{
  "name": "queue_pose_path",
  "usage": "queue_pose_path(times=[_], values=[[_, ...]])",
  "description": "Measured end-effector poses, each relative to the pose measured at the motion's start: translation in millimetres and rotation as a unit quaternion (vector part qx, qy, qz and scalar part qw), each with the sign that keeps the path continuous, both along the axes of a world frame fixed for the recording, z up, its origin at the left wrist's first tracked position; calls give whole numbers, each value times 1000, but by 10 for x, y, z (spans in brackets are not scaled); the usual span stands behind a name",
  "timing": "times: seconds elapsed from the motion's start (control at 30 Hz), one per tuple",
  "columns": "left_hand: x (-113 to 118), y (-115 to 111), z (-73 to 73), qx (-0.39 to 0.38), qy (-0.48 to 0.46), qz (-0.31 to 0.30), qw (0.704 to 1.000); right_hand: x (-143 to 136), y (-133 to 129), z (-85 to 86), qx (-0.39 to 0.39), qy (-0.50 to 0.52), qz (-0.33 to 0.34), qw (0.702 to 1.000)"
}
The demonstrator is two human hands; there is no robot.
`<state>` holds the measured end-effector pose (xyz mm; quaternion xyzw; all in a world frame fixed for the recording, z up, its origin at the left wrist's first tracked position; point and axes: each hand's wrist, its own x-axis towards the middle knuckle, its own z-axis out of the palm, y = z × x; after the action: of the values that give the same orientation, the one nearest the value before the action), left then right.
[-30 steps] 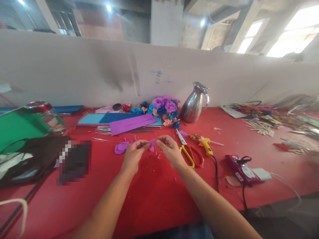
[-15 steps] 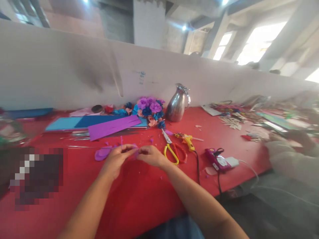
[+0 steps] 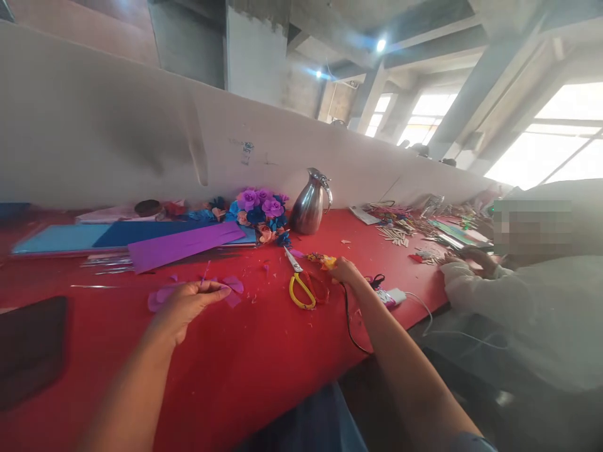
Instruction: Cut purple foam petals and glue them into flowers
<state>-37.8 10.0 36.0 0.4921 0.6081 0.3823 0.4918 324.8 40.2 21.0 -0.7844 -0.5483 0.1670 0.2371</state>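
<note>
Between the thumb and fingers of my left hand is a purple paper petal, pinched at its near edge. Loose purple petals lie beside and partly behind that hand. My right hand is closed around the handle of a yellow hot glue gun, whose nozzle points left; its black cord hangs down over the table. Scissors with one yellow and one red handle lie between my hands, blades pointing away. Paper flowers in purple, blue and peach are bunched beyond them.
A steel jug stands at the back by the white partition. Purple crepe paper lies over blue sheets at left. A dark flat object rests near left. Another person sits at right near craft scraps.
My right hand has left the purple paper, moved right and taken hold of the glue gun. My left hand keeps the petal. The view has turned right, showing more of the other person.
</note>
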Motion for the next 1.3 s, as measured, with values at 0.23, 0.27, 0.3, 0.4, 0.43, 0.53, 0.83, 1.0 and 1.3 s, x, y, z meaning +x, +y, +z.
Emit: queue_pose_path(times=[0.23,0.27,0.3,0.4,0.43,0.53,0.83,1.0,1.3], values=[[-18,6,-138,20,11,-49,999,-50,41,-23,-34,201,-12,979],[-21,6,-164,13,15,-61,998,-77,1,-5,-23,229,-4,973],[-23,3,-183,4,21,-78,997,-108,-52,18,-9,253,7,967],[-21,-24,-180,-28,28,-96,995,-238,-268,99,37,337,57,939],[-16,-38,-158,-39,23,-98,994,-296,-351,125,59,409,86,906],[-1,-82,-79,-60,-34,-118,991,-498,-599,171,47,521,122,843],[65,-63,-198,-59,92,-103,989,-1044,-1094,128,-18,378,275,884],[80,2,-318,-34,138,-136,980,-1198,-1178,9,-11,289,311,905],[86,19,-339,-26,159,-148,976,-1297,-1170,-85,17,165,312,936]])
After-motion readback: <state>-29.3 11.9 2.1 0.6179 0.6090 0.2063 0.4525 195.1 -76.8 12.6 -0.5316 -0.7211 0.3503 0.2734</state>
